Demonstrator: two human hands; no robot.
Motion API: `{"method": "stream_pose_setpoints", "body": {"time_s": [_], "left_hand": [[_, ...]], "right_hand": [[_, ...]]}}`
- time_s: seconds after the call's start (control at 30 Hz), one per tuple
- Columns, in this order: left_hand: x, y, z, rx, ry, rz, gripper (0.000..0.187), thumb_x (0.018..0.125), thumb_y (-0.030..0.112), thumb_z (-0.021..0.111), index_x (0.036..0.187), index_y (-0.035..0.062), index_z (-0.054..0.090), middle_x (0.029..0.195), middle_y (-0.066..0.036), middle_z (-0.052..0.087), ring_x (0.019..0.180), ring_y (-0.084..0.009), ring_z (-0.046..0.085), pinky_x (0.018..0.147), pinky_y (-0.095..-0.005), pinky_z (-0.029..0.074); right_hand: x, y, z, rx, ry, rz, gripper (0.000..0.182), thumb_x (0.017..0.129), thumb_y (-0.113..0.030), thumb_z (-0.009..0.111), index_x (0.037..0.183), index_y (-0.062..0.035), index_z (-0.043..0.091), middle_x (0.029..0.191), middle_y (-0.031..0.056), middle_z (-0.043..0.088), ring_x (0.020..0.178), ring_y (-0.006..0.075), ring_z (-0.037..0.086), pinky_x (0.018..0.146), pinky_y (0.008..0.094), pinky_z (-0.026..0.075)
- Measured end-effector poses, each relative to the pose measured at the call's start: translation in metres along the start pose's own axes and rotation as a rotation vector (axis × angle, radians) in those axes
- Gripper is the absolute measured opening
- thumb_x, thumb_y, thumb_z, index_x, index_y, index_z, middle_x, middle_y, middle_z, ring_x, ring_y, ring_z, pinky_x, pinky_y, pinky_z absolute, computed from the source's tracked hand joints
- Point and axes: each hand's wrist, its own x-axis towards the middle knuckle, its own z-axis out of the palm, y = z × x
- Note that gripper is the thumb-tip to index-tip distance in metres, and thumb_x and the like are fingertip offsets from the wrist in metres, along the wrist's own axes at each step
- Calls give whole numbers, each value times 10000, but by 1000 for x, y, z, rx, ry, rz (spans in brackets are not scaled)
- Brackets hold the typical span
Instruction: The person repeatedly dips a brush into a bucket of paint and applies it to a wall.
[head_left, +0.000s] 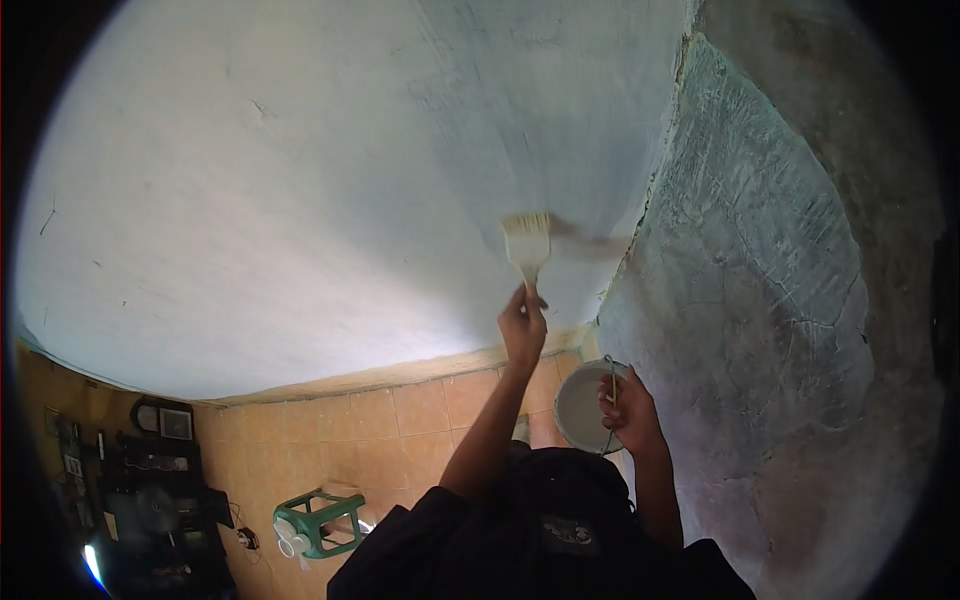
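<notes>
My left hand [523, 325] is closed round the handle of a wide, flat paintbrush [528, 240] with pale bristles. Its bristles point away from me and lie at the whitish wall [330, 200], with a shadow to their right; whether they touch is hard to tell. Closer to my body, my right hand [628, 408] grips the wire handle [614, 388] of a round bucket [561, 425]. Pale contents show inside the bucket, and my fingers cover part of its right side.
A rough, cracked grey-green wall [760, 240] meets the whitish one at a corner on the right. Orange tiles [420, 410] cover the floor. A green plastic stool [325, 525] with pale containers stands lower left, near dark shelving [150, 480] holding assorted items.
</notes>
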Motion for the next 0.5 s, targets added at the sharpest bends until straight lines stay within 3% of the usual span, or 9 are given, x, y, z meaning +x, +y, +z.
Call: {"method": "stream_pose_setpoints", "body": {"time_s": [0.1,0.17,0.2,0.27,0.3,0.37,0.5], "left_hand": [[-35,-72,14,189,80,36,289,985,209,495,964,-20,668,663,-79,651,463,-100,514,446,-290,411],[-47,-71,11,179,-7,-238,302,947,187,489,877,-58,649,656,-130,663,519,-176,611,506,-346,476],[-45,-70,10,177,-8,-235,302,947,187,489,877,-58,649,656,-130,663,519,-176,611,506,-346,476],[-32,-62,3,44,-79,-465,312,930,178,486,861,-75,655,657,-127,674,476,-161,604,438,-328,464],[-19,-35,-2,-60,-67,-475,306,905,149,486,831,-96,654,700,-142,687,449,-141,571,395,-297,435],[13,17,-14,-246,-66,-544,304,895,142,520,999,-118,638,812,-170,689,453,-115,474,418,-263,373],[42,167,-47,-272,-154,-383,326,904,153,523,1035,-130,619,816,-139,660,465,-108,428,421,-257,331]], "right_hand": [[-1,-1,-2,-9,-8,3,486,994,-508,424,1075,-55,580,805,38,583,511,74,387,449,199,294],[-2,-3,-2,-9,-10,-2,487,992,-511,427,1075,-56,581,807,37,582,513,72,386,447,196,289],[-4,-4,-2,-9,1,-12,486,990,-511,430,1075,-57,581,808,36,581,513,71,384,447,196,288],[-7,-4,-3,-10,12,-25,485,988,-512,433,1074,-58,582,809,34,580,512,70,381,448,196,288],[-8,-5,-3,-12,17,-23,483,986,-513,437,1074,-61,582,808,31,579,513,69,380,452,198,288],[-8,-4,-4,-14,16,-24,480,984,-513,441,1073,-63,582,807,28,577,514,68,379,455,199,288],[-5,-2,-4,-42,1,-23,476,981,-516,445,1070,-69,583,805,21,573,527,70,385,465,207,291]]}}
